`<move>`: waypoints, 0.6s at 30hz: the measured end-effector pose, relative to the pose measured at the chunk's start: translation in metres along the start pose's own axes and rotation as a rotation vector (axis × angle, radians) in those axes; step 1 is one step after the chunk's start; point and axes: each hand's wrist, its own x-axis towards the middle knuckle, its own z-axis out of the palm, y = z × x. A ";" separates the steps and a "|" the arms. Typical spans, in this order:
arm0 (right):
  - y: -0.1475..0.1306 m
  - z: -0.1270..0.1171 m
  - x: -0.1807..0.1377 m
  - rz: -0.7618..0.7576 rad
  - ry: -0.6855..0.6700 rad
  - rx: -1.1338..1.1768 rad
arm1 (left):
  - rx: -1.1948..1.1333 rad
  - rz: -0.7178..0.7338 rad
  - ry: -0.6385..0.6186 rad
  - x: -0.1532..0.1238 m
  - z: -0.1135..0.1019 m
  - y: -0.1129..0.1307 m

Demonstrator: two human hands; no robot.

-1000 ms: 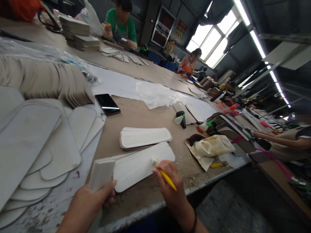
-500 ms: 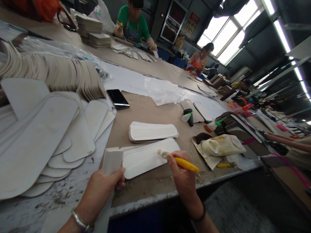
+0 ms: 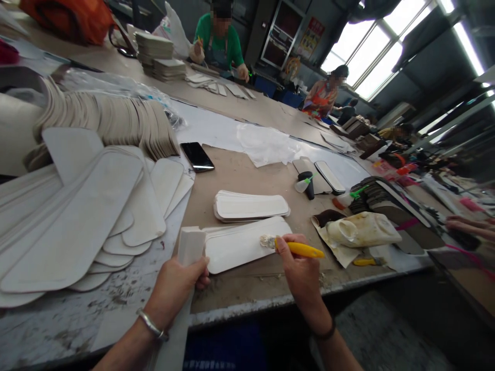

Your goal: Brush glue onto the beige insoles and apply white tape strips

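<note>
My left hand (image 3: 181, 283) is closed round a long white strip (image 3: 192, 246), which sticks up above the thumb and runs down below the hand. My right hand (image 3: 302, 268) grips a paintbrush (image 3: 306, 250) by its yellow handle. The pale, clotted bristles lie at the surface of a white panel (image 3: 240, 245) with rounded corners, towards its right end. Edges of further panels show along its upper left side. Just behind it rests a stack of similar white panels (image 3: 251, 205).
Fanned white panels (image 3: 85, 221) cover the left side. A phone (image 3: 197, 157) lies behind. To the right are a stained plastic jug (image 3: 363, 229), another yellow brush (image 3: 367, 262) and a small green-tipped bottle (image 3: 303, 183). A person in green (image 3: 234, 44) works across the table.
The view has swung a little left, so everything sits further right. The brush bristles are slightly nearer the panel's right end. Both hands keep their holds.
</note>
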 end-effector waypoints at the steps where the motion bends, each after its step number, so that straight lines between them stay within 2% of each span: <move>1: -0.003 -0.002 -0.001 -0.007 -0.007 0.003 | -0.011 0.008 0.006 0.001 -0.001 -0.001; 5: -0.015 -0.003 -0.005 0.010 -0.043 0.068 | -0.018 0.062 0.066 0.001 -0.011 -0.004; 8: -0.025 -0.001 -0.007 0.022 -0.103 0.176 | 0.006 0.117 0.077 -0.010 -0.019 -0.002; 10: -0.033 0.003 -0.014 0.051 -0.211 0.287 | -0.057 0.116 -0.011 -0.021 -0.018 0.000; 13: -0.048 0.015 -0.032 0.161 -0.520 0.469 | -0.253 0.052 -0.146 -0.038 -0.010 0.005; 15: -0.057 0.027 -0.045 0.255 -0.707 0.620 | -0.376 -0.014 -0.118 -0.045 -0.004 0.010; 16: -0.060 0.032 -0.050 0.315 -0.751 0.703 | -0.429 -0.051 -0.074 -0.048 -0.001 0.012; 18: -0.063 0.041 -0.057 0.441 -0.756 0.843 | -0.522 -0.139 0.024 -0.052 0.002 0.018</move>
